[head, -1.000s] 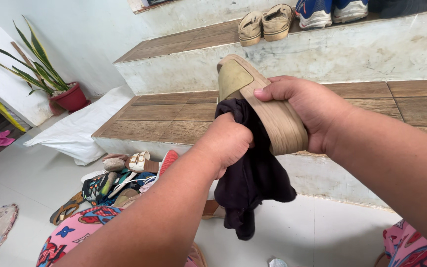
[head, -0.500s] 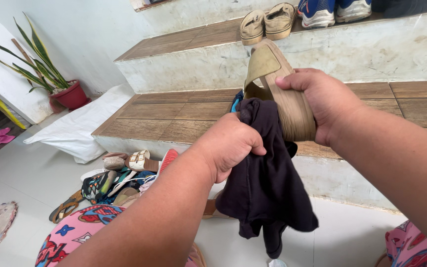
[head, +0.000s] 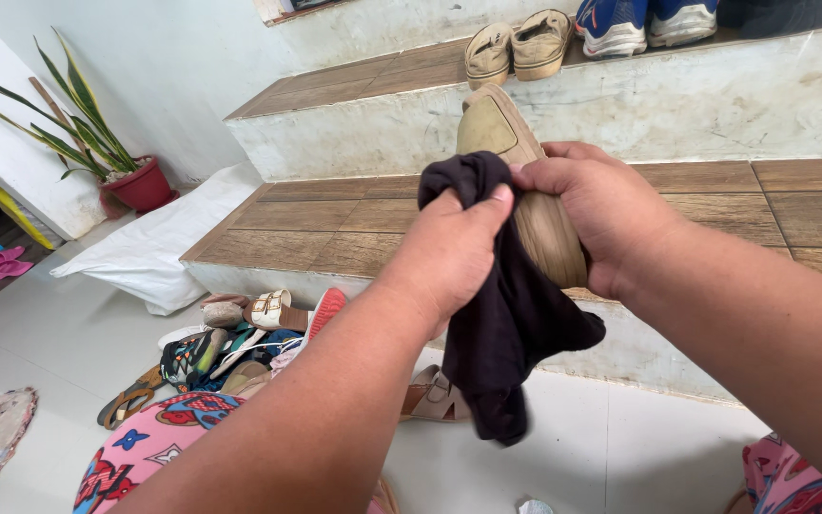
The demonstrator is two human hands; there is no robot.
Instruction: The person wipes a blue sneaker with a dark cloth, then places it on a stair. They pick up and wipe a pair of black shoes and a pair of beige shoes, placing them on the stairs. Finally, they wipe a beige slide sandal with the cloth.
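My right hand (head: pixel 601 209) grips a tan wedge sandal (head: pixel 497 128) held up sole-first in front of the steps. My left hand (head: pixel 454 247) is closed on a black cloth (head: pixel 506 314), pressing its bunched top against the sandal's sole near the toe end. The rest of the cloth hangs loose below both hands. Much of the sandal is hidden behind the cloth and my fingers.
Tiled steps (head: pixel 335 224) rise ahead; a tan pair of shoes (head: pixel 516 43) and blue sneakers (head: pixel 644 21) sit on the upper one. A pile of sandals and shoes (head: pixel 240 338) lies on the floor at left, another sandal (head: pixel 435 395) below the cloth. A potted plant (head: pixel 130 181) and a white sack (head: pixel 145 252) stand further left.
My left hand has moved the cloth up onto the sandal's sole. The sandal has turned so its flat sole faces me again, and it sits slightly lower than half a second ago.
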